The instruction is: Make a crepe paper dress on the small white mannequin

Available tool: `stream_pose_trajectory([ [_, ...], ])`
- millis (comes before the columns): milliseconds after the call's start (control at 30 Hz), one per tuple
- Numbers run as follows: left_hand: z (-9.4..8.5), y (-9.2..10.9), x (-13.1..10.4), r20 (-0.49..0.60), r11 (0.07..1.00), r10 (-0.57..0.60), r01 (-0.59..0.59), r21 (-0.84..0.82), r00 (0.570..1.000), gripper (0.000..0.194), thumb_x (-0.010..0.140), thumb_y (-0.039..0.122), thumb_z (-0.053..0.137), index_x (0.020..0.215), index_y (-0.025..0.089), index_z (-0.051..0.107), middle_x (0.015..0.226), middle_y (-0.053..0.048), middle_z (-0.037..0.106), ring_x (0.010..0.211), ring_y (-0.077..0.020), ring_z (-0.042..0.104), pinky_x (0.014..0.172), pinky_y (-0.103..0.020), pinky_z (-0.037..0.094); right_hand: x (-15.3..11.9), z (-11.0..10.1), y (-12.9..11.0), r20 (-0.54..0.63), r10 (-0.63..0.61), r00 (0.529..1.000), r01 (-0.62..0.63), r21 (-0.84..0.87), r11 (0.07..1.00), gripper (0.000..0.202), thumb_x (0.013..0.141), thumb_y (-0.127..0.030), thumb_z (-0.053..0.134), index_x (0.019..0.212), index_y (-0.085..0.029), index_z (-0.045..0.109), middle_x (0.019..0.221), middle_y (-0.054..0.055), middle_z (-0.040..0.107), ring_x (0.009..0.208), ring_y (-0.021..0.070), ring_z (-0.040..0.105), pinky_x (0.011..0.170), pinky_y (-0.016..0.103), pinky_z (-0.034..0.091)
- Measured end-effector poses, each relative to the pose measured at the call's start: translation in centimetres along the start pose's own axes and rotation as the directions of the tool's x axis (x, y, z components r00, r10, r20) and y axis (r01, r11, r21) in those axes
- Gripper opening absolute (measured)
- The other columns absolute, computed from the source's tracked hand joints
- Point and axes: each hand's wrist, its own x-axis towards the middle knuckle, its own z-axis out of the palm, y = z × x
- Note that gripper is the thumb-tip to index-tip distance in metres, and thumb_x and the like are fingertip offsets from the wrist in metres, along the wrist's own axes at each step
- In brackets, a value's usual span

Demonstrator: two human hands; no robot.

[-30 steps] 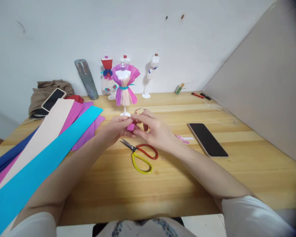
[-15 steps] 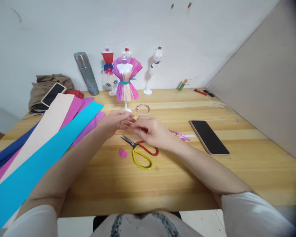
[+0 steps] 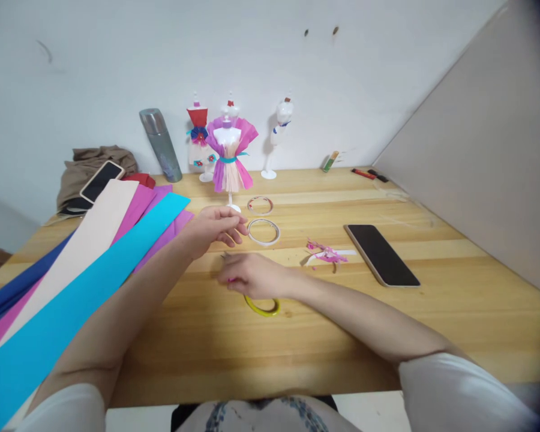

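Observation:
My right hand [image 3: 256, 275] is closed over the scissors [image 3: 264, 311], its fingertips pinching a small pink paper piece [image 3: 232, 280]. Of the scissors, only the yellow handle loop and the blade tip show; the red handle is hidden beneath the hand. My left hand [image 3: 219, 225] hovers just beyond, fingers loosely bent and a little apart, and I see nothing in it. To its right lies a white ring of tape [image 3: 264, 232], with a second patterned ring [image 3: 260, 206] behind. A mini mannequin in a purple and cream paper dress [image 3: 229, 159] stands behind the left hand.
Long crepe paper strips [image 3: 117, 252] lie under my left forearm. A thermos [image 3: 162, 147] and a phone on brown cloth [image 3: 102, 181] stand back left. Other mannequins [image 3: 279, 129] line the wall. Pink scraps [image 3: 326, 253] and a black phone [image 3: 382, 255] lie right.
My right hand has left the left hand, moved down and toward me over the scissors, and taken hold of the pink piece. The white tape ring has come into view.

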Motion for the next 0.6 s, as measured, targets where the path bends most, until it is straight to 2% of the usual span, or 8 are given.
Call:
stream_pose_trajectory([
  [67,-0.4,0.3,0.0,-0.044,0.999,0.025,-0.026,-0.030,0.999,0.020,0.081,0.027,0.080,0.088,0.011,0.071,0.078,-0.008,0.076,0.059,-0.0117,0.068,0.054,-0.021,0.054,-0.1,-1.5,0.3,-0.177,0.152,0.972,-0.083,0.346,0.935,0.011,0.088,-0.015,0.066,0.094,-0.017,0.075,0.087,0.004,0.074,0.078,0.0145,0.066,0.073,0.029,0.054],
  [133,-0.7,0.5,0.1,-0.082,0.996,0.047,-0.053,-0.069,0.995,0.021,0.083,0.028,0.079,0.088,0.010,0.071,0.076,-0.007,0.075,0.059,-0.0121,0.069,0.055,-0.021,0.055,-0.3,-3.2,0.3,-0.269,0.304,0.914,-0.063,0.646,0.761,0.017,0.085,-0.026,0.072,0.101,-0.019,0.076,0.087,0.003,0.075,0.076,0.0139,0.067,0.069,0.027,0.055],
  [200,-0.8,0.6,0.0,-0.092,0.993,0.058,-0.067,-0.100,0.994,0.022,0.083,0.029,0.079,0.089,0.010,0.070,0.075,-0.007,0.074,0.060,-0.0128,0.070,0.055,-0.021,0.055,-0.6,-4.6,0.3,-0.321,0.416,0.851,0.013,0.805,0.594,0.025,0.079,-0.032,0.079,0.101,-0.022,0.078,0.090,0.002,0.077,0.078,0.0139,0.069,0.068,0.027,0.057],
  [267,-0.7,0.6,-0.1,-0.074,0.991,0.059,-0.067,-0.120,0.996,0.025,0.082,0.031,0.081,0.090,0.010,0.070,0.076,-0.007,0.075,0.059,-0.0130,0.070,0.054,-0.021,0.055,-0.7,-5.6,0.3,-0.357,0.488,0.796,0.073,0.858,0.508,0.030,0.073,-0.033,0.085,0.101,-0.023,0.079,0.093,0.003,0.078,0.082,0.0150,0.071,0.073,0.029,0.060],
  [333,-0.5,0.6,-0.2,-0.040,0.991,0.048,-0.052,-0.124,0.998,0.031,0.079,0.035,0.084,0.092,0.011,0.071,0.079,-0.008,0.076,0.060,-0.0131,0.069,0.053,-0.022,0.054,-0.8,-6.1,0.4,-0.398,0.520,0.755,0.098,0.854,0.511,0.032,0.071,-0.032,0.086,0.102,-0.023,0.080,0.098,0.004,0.079,0.086,0.0165,0.073,0.080,0.032,0.062],
  [467,0.0,0.2,-0.5,0.022,0.997,0.052,-0.051,-0.051,0.998,0.042,0.073,0.044,0.087,0.096,0.011,0.073,0.085,-0.010,0.076,0.063,-0.0131,0.068,0.054,-0.023,0.054,-0.9,-6.1,0.6,-0.483,0.516,0.708,0.054,0.765,0.642,0.036,0.072,-0.026,0.081,0.108,-0.023,0.078,0.110,0.006,0.079,0.095,0.0196,0.075,0.093,0.041,0.061],
  [533,0.3,-0.1,-0.4,-0.008,0.995,0.098,-0.097,0.015,0.995,0.048,0.070,0.046,0.087,0.101,0.012,0.073,0.091,-0.010,0.077,0.065,-0.0137,0.068,0.055,-0.023,0.053,-0.9,-6.0,0.5,-0.492,0.516,0.701,0.017,0.735,0.678,0.037,0.073,-0.024,0.077,0.111,-0.022,0.076,0.118,0.007,0.078,0.100,0.0212,0.074,0.095,0.044,0.062],
  [600,0.7,-0.4,-0.3,-0.087,0.980,0.171,-0.161,0.115,0.981,0.055,0.067,0.048,0.088,0.106,0.014,0.072,0.100,-0.011,0.077,0.072,-0.0161,0.069,0.056,-0.025,0.053,-0.8,-5.9,0.3,-0.479,0.522,0.706,-0.004,0.734,0.679,0.039,0.074,-0.021,0.074,0.113,-0.022,0.074,0.127,0.008,0.074,0.102,0.0218,0.074,0.094,0.044,0.063],
])
